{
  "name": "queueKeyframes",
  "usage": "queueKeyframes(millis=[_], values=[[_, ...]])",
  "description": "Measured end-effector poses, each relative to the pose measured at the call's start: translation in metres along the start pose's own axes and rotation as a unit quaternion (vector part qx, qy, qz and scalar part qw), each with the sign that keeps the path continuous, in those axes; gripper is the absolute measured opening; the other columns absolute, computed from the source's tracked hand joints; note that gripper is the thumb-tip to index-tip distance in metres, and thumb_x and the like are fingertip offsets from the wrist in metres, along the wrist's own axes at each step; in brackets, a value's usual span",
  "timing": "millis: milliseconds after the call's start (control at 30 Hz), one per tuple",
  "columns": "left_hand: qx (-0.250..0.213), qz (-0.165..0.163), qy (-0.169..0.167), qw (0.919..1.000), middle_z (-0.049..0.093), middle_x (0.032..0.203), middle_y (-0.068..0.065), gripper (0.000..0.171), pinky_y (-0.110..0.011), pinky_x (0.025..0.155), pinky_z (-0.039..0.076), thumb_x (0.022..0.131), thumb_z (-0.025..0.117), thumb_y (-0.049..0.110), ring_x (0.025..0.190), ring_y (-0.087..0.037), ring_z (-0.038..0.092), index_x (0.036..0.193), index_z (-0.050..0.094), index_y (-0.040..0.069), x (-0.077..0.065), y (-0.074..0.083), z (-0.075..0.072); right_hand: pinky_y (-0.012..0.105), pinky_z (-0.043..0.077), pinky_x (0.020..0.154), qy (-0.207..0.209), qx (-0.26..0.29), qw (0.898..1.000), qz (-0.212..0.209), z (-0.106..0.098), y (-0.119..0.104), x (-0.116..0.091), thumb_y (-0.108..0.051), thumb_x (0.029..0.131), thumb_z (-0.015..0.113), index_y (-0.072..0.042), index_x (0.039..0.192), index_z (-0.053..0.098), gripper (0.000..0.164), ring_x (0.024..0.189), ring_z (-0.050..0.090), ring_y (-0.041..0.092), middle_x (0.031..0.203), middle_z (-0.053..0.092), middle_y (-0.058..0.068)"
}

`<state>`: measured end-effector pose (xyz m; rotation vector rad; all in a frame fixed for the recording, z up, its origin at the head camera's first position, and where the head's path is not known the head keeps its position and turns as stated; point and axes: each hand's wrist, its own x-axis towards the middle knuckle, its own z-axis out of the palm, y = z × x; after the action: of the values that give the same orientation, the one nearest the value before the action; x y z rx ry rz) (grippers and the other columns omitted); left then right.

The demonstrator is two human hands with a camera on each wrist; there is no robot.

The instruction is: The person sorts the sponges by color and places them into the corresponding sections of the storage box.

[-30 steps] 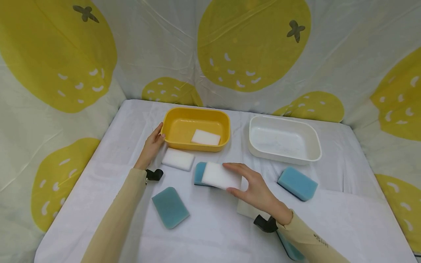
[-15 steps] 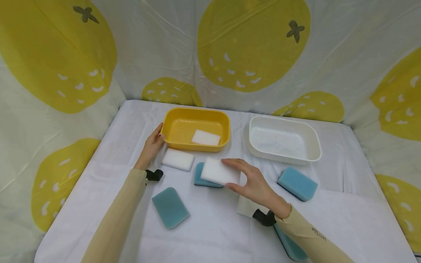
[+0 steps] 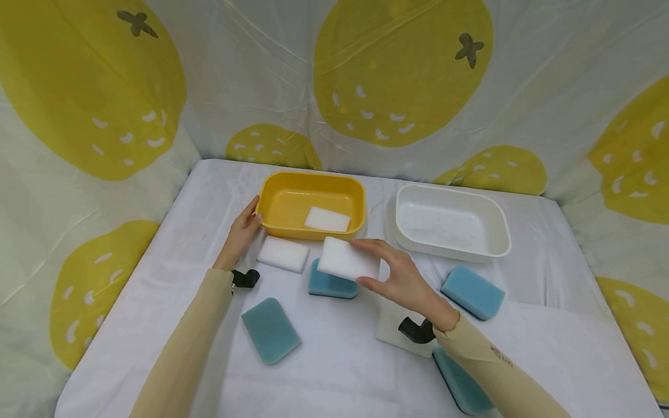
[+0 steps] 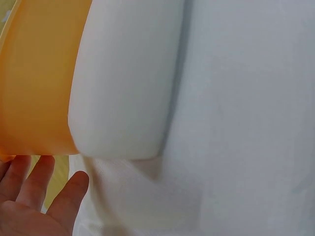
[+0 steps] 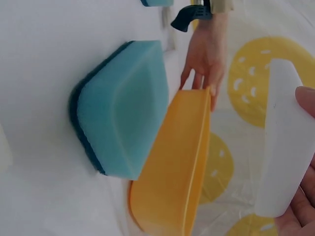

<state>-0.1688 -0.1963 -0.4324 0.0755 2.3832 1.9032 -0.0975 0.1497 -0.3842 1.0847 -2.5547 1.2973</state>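
Observation:
My left hand point(image 3: 241, 232) rests its fingers against the left end of a yellow plastic basin point(image 3: 282, 203); in the left wrist view the fairly straight fingers touch its end wall. Inside the basin lies a white melamine sponge point(image 3: 327, 219). Between thumb and fingers, my right hand point(image 3: 405, 281) pinches another white melamine sponge point(image 3: 345, 259), raised in front of the basin. Below it a blue scouring sponge point(image 3: 333, 285) lies on the cloth, partly overlapped in the head view. One more white sponge point(image 3: 283, 253) lies just in front of the basin.
A white basin point(image 3: 452, 223) stands to the right. Blue sponges lie at the right point(image 3: 473, 292), the front left point(image 3: 271, 331) and under the right forearm point(image 3: 460, 380). An off-white sponge point(image 3: 394, 331) is partly hidden by the right wrist. Lemon-print curtains point(image 3: 402, 69) surround the table.
My right hand has moved slightly away from me, toward the yellow basin, with the white sponge, uncovering more of the blue sponge underneath. My left hand stays at the basin.

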Motion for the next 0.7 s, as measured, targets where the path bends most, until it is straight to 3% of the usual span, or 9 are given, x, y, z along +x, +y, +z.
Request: queueKeyframes(millis=[133,300,567,700], values=[[0.001,0.013,0.001,0.9999,0.015,0.158,-0.008,0.055,-0.038,0.114,0.020,0.104,0.041,0.013,0.141,-0.028,0.020,0.153,0.017,0.009,0.007,-0.017,-0.002,0.042,0.046,0.096,0.001,0.006,1.000,-0.002,-0.001,0.005,0.008,-0.006,0.075,0.081,-0.006,0.134,0.054,0.065,0.119,0.052,0.024,0.131,0.056,0.008],[0.017,0.023,0.006,0.9996,0.015,0.158,-0.007,0.055,-0.040,0.113,0.021,0.105,0.040,0.016,0.141,-0.028,0.021,0.154,0.016,0.011,0.010,-0.024,-0.001,0.040,0.044,0.098,0.003,0.008,1.000,-0.008,-0.003,0.011,0.017,-0.005,0.076,0.081,-0.005,0.133,0.054,0.063,0.119,0.052,0.024,0.131,0.057,0.009],[0.009,0.002,0.004,0.9999,0.015,0.158,-0.005,0.055,-0.039,0.113,0.022,0.104,0.040,0.015,0.141,-0.028,0.022,0.154,0.016,0.013,0.009,-0.021,-0.001,0.040,0.044,0.098,0.005,0.005,1.000,-0.017,-0.005,0.019,0.027,-0.005,0.076,0.080,-0.003,0.132,0.055,0.062,0.118,0.052,0.024,0.130,0.058,0.009],[0.002,-0.002,-0.003,1.0000,0.013,0.158,-0.010,0.055,-0.041,0.113,0.021,0.104,0.039,0.009,0.141,-0.031,0.021,0.153,0.015,0.007,0.004,-0.008,-0.001,0.039,0.043,0.099,0.002,0.007,1.000,-0.015,-0.005,0.022,0.032,-0.006,0.077,0.080,-0.003,0.133,0.054,0.062,0.119,0.052,0.023,0.131,0.057,0.008]])
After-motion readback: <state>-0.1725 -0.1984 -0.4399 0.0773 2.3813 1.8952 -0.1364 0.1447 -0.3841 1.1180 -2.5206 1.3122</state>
